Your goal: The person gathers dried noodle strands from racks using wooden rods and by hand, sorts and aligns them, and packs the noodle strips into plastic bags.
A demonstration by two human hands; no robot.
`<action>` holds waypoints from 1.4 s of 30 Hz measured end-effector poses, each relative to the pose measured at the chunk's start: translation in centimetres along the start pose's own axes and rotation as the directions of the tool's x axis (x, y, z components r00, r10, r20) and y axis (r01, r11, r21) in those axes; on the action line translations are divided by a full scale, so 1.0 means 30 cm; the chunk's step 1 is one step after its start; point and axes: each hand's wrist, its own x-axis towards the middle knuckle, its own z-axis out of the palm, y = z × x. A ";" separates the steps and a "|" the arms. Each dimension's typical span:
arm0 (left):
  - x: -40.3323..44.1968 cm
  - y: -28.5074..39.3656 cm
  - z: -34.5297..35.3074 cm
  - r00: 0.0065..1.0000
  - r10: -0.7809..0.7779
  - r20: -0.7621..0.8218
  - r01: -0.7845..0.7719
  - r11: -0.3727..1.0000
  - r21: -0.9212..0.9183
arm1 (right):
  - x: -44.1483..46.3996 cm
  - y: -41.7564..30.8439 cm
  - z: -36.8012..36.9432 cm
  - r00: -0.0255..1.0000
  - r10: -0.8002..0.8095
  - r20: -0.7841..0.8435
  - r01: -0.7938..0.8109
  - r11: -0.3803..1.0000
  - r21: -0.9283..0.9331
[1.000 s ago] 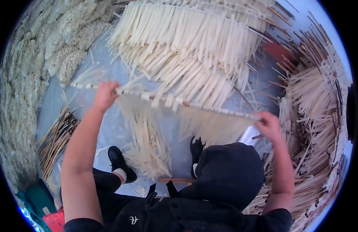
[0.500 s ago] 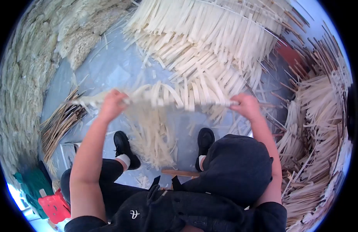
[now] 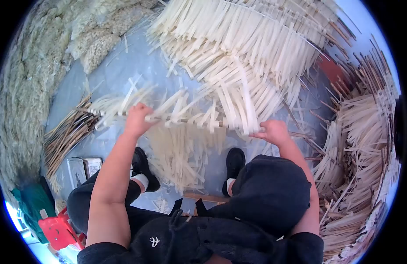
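Note:
A thin stick (image 3: 181, 120) hung with pale flat strips (image 3: 245, 99) spans the space in front of me, between and beyond my hands. My left hand (image 3: 139, 119) is closed round it left of the middle, and the stick runs on past this hand to the left. Near its right end, my right hand (image 3: 272, 132) pinches the stick and the strips there. Some strips stand or flop up over the stick; others hang below it. Under the stick lies a heap of loose pale strips (image 3: 179, 163) on the floor, between my shoes.
A bundle of bare sticks (image 3: 69, 138) lies at the left. Stick rows with pale strips (image 3: 230, 26) cover the floor ahead; more are piled at the right (image 3: 357, 176). A shaggy mass (image 3: 30, 88) lines the left edge. A red stool (image 3: 58, 231) stands lower left.
The right hand has moved inward and slightly down along with its end of the stick. Strips have flipped up over the stick. My left hand has shifted slightly right and down.

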 end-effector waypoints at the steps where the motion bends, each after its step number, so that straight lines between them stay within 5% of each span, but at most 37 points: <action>1: 0.020 0.023 -0.050 1.000 -0.005 0.006 0.005 1.000 0.007 | -0.006 -0.018 -0.048 1.000 -0.005 0.004 0.005 1.000 0.008; 3: 0.069 0.074 -0.170 1.000 0.006 -0.025 -0.009 0.993 -0.119 | -0.046 -0.015 -0.198 0.962 0.090 -0.259 -0.033 0.976 0.217; 6: 0.073 0.216 -0.300 0.997 -0.065 -0.039 0.064 0.998 -0.009 | -0.057 -0.003 -0.343 0.949 0.109 -0.296 -0.064 0.985 0.158; 9: 0.050 0.143 -0.052 0.996 -0.079 -0.030 0.083 0.986 0.146 | 0.044 0.029 -0.132 0.993 0.092 -0.072 -0.083 0.990 0.116; 13: 0.047 0.134 0.033 0.994 -0.083 0.072 0.073 0.987 0.141 | 0.053 0.001 0.009 0.987 0.023 -0.159 -0.014 0.998 0.062; 15: 0.060 0.201 -0.065 0.992 -0.064 -0.111 0.066 0.998 0.018 | 0.010 0.025 -0.070 0.932 0.142 -0.334 -0.063 0.970 0.235; 20: 0.106 0.394 -0.322 0.908 0.041 -0.417 0.033 0.985 0.167 | -0.004 0.016 -0.235 0.782 0.167 -0.600 0.022 0.955 0.294; 22: 0.082 0.409 -0.320 0.866 0.086 -0.493 0.016 0.980 0.199 | -0.006 0.061 -0.180 0.823 0.170 -0.543 0.034 0.938 0.346; 25: 0.068 0.343 -0.155 0.922 0.087 -0.377 -0.004 0.976 0.216 | 0.010 0.066 -0.037 0.902 0.161 -0.400 -0.021 0.943 0.333; 27: 0.066 0.232 0.084 0.982 -0.108 -0.157 0.136 0.975 0.176 | -0.001 0.042 0.016 0.940 0.163 -0.301 -0.078 0.959 0.273; 29: 0.100 0.209 0.162 0.978 -0.100 -0.183 0.134 0.974 0.182 | 0.019 0.010 0.001 0.952 0.204 -0.227 -0.167 0.971 0.172; 31: 0.128 0.249 0.120 0.978 -0.097 -0.187 0.133 0.973 0.189 | 0.001 0.033 -0.072 0.936 0.239 -0.259 -0.176 0.954 0.244; 34: 0.110 0.283 -0.017 0.929 0.102 -0.355 -0.060 0.990 0.128 | 0.000 0.055 -0.091 0.927 0.256 -0.275 -0.155 0.927 0.340; 37: 0.089 0.235 0.118 0.966 -0.002 -0.260 0.047 0.984 0.169 | 0.031 0.031 0.004 0.933 0.258 -0.251 -0.174 0.934 0.313; 42: 0.138 0.229 0.026 0.979 0.067 -0.194 -0.027 0.980 0.198 | 0.007 0.029 -0.112 0.945 0.232 -0.230 -0.175 0.954 0.243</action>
